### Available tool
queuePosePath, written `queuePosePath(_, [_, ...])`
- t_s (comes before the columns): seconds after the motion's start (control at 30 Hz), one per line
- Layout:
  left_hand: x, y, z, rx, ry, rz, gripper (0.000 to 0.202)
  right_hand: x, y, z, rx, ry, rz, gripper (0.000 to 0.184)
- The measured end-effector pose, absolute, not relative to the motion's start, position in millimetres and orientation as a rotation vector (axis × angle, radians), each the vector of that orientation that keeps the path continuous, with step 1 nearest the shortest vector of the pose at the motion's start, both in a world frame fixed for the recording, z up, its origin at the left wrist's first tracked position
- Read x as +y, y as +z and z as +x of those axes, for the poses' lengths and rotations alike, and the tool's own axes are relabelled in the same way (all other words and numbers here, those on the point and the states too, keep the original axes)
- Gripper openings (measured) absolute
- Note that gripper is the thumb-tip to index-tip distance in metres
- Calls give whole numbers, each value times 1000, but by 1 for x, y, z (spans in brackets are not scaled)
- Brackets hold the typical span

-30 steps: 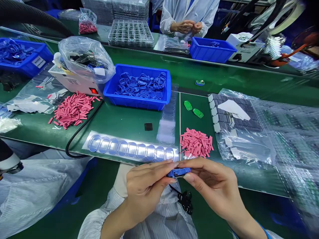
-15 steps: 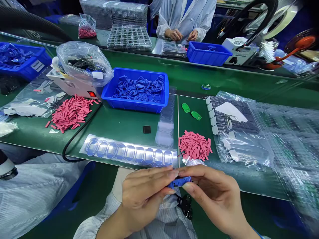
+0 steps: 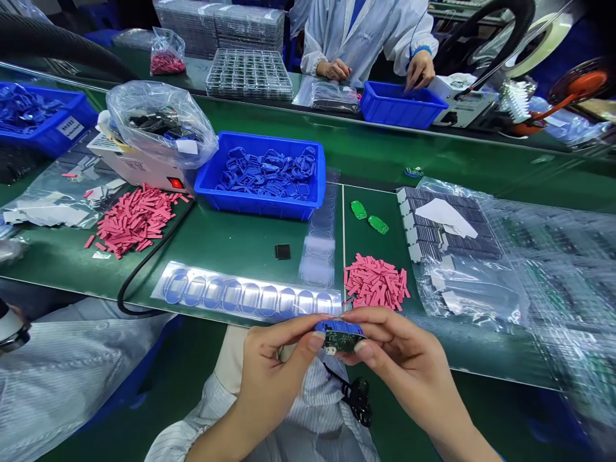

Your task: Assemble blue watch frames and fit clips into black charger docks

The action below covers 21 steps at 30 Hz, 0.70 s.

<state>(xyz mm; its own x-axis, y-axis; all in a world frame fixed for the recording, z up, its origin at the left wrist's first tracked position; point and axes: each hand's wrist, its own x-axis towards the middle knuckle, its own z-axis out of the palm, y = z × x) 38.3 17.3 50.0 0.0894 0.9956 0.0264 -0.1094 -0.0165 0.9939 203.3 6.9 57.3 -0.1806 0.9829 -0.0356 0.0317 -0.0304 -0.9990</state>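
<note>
Both my hands hold a small green circuit board set in a blue plastic frame, just off the front edge of the green conveyor belt. My left hand pinches its left end between thumb and fingers. My right hand grips the right end, and the fingers hide part of the board. Just beyond my hands lie a clear film strip of blue ovals and a pile of pink strips.
A blue bin of blue frames and another pink pile sit on the belt. A bag of stacked boards lies right. Across the belt, a co-worker's hand reaches into a blue bin.
The held piece has turned, showing the green board face instead of the blue edge. The co-worker's hand has moved to the blue bin. My view has shifted slightly.
</note>
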Motion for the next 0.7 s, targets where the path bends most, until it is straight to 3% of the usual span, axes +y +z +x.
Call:
queuePosePath(0.27, [12, 48, 44, 1027, 1242, 1265, 24, 0, 57, 202, -1436, 962, -1230, 20])
queuePosePath(0.4, [15, 49, 43, 973, 1135, 1215, 25, 1, 54, 206, -1311, 1158, -1224, 14])
queuePosePath(0.53, [18, 47, 41, 924, 1094, 1331, 57, 2, 51, 208, -1171, 1339, -1126, 14])
queuePosePath(0.7, [19, 44, 40, 940, 1151, 1404, 47, 1, 53, 213, -1361, 1135, -1140, 18])
